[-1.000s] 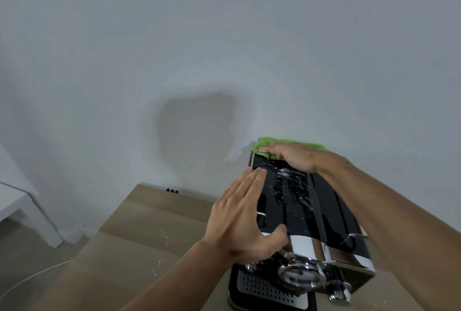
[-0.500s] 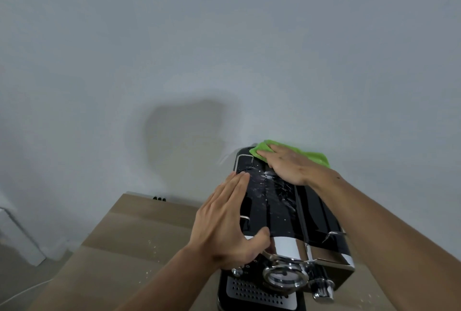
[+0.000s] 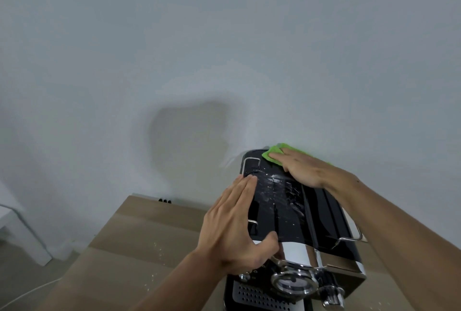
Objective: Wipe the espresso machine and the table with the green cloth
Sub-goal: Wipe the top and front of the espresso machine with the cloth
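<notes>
- While the right hand presses the green cloth at the far end of the espresso machine, the left hand looks placed as a brace so the body doesn't skid on the table. That is a judgement, not something seen.
- Clock set on the machine's black top, 6 toward the person:
- Cloth sits at about 12–1, on the back edge close to the wall.
- Left hand lies along the 8–9 edge.
- White specks and smears are at centre, between the two hands.
- Right hand: palm down, fingers straight and together, flat on the cloth. It is pressing, not pinching. The cloth is mostly hidden under it, with green showing past the fingertips and along the hand's far side.
- Left hand: flat, fingers straight and pointing to 12, draped over the left edge of the top. The thumb is splayed toward 3, tip just beside the chrome band. It holds nothing.
- Cloth position reads as the far end of a wiping stroke, with the specks lying on the near side of it. Guess only.
- Table runs out at 9 of the machine. Pale crumbs lie on it, so it looks not yet wiped.
- Front face at 6 has the pressure gauge, knob and perforated drip tray. No cloth contact there.
- Risk: the wire rail at 11 could snag the cloth edge.
</notes>
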Demonstrator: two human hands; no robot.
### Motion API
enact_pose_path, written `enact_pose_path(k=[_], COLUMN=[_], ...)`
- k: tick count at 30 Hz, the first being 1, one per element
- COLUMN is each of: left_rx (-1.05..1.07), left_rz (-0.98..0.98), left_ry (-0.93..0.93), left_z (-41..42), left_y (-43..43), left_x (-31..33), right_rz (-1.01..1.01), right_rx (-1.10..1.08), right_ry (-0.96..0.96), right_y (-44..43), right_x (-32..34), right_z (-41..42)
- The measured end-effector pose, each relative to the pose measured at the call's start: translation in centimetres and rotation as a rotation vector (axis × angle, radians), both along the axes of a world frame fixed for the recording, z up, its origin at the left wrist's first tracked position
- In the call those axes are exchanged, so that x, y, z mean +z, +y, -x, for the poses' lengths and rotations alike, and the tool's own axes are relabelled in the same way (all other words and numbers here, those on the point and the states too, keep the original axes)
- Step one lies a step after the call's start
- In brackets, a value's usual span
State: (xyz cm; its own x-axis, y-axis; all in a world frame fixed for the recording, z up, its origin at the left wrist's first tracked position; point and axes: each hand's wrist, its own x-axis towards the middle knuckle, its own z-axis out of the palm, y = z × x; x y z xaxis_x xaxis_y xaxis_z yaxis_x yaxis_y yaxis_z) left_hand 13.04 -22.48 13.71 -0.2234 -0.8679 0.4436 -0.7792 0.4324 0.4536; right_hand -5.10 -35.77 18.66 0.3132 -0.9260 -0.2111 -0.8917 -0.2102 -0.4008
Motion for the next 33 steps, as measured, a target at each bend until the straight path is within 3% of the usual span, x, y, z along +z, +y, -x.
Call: enact_pose_path(k=[4, 10, 14, 19, 25, 28, 33], left_rx=[0.005, 0.011, 0.009, 0.008, -0.001, -0.003, 0.001], left_rz=[0.007, 0.006, -0.001, 0.005, 0.014, 0.015, 0.029], left_ry=[-0.02, -0.031, -0.028, -0.027, -0.016, -0.004, 0.014], left_z=[0.0, 0.0, 0.0, 0.0, 0.0, 0.1, 0.0], left_y=[0.0, 0.0, 0.1, 0.0, 0.1, 0.1, 0.0], left_x=[0.0, 0.1, 0.2, 0.1, 0.1, 0.1, 0.0], right_rz=[-0.028, -0.12, 0.039, 0.208, 0.26, 0.25, 0.16], right_rx=[0.084, 0.046, 0.115, 0.074, -0.03, 0.022, 0.151], right_ry=[0.018, -0.164, 0.043, 0.062, 0.066, 0.096, 0.331], right_y=[-1.3, 0.0, 1.3, 2.3, 1.7, 2.2, 4.3], right_x=[0.7, 1.9, 1.8, 1.2, 2.0, 2.2, 1.1], right_z=[-3.2, -3.2, -2.7, -2.5, -3.7, -4.3, -4.5])
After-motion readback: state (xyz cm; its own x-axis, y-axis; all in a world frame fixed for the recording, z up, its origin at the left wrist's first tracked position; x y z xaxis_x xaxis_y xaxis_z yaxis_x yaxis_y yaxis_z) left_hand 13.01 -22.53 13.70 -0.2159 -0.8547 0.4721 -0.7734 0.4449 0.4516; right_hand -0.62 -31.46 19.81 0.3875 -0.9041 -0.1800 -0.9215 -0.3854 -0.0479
